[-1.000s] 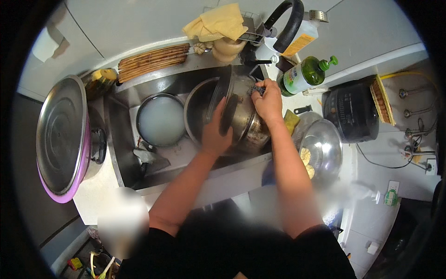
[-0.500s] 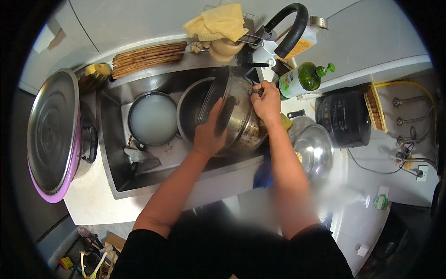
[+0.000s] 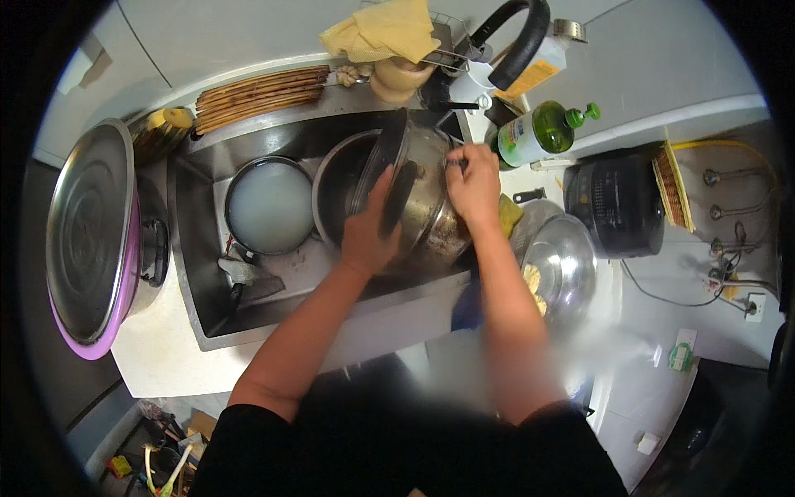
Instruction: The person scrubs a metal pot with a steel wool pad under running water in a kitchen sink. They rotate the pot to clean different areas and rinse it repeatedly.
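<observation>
A stained metal pot (image 3: pixel 424 189) is tipped on its side at the right end of the sink, its base toward the right. My left hand (image 3: pixel 370 240) is wrapped round the pot's black handle (image 3: pixel 399 199). Pinched in my right hand (image 3: pixel 474 186) is a dark steel wool scourer (image 3: pixel 455 163), pressed to the pot near its base; most of the scourer is hidden by the fingers. Behind the tipped pot, a wider metal vessel (image 3: pixel 330 170) shows in part. To its left, a round pan (image 3: pixel 229 207) of cloudy water sits in the sink.
The steel sink (image 3: pixel 184 248) has a grey cloth (image 3: pixel 263 287) at its front left. A lidded pot (image 3: pixel 91 224) stands left. Chopsticks (image 3: pixel 265 98) and a faucet (image 3: pixel 530 50) line the back. At right are a green soap bottle (image 3: pixel 551 132), a metal bowl (image 3: pixel 571 265) and a black cooker (image 3: pixel 613 207).
The view has shifted slightly. My right hand has moved very little against the pot's side, and my left hand keeps its grip on the handle.
</observation>
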